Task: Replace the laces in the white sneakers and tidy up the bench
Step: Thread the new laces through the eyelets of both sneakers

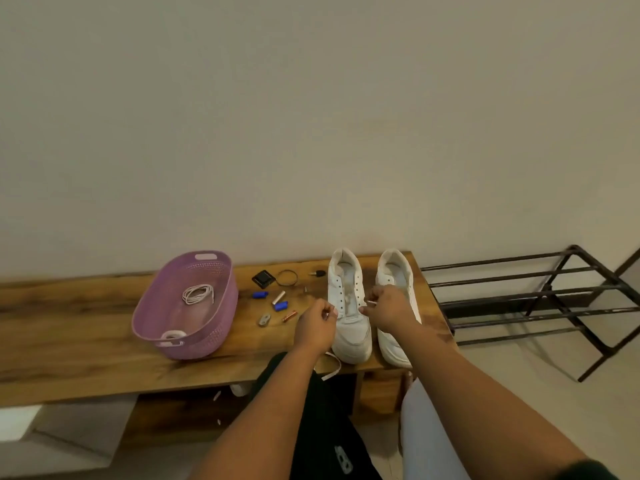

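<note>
Two white sneakers stand side by side on the wooden bench (86, 327), toes toward me. The left sneaker (348, 306) shows bare eyelets; the right sneaker (394, 275) is partly behind my right forearm. My left hand (317, 325) pinches one end of a white lace (330, 367) beside the left sneaker, and the lace trails off the bench's front edge. My right hand (386, 308) pinches the other lace tip over the left sneaker's lower eyelets. A coiled white lace (198, 294) lies in the purple basket (221, 323).
Small items lie between basket and sneakers: a black square object (264, 278), a wire ring (287, 278), blue caps (259, 294), a silver tube (278, 297), a battery (289, 316), a metal piece (264, 320). A tape roll (172, 336) sits in the basket. A black shoe rack (540, 299) stands to the right.
</note>
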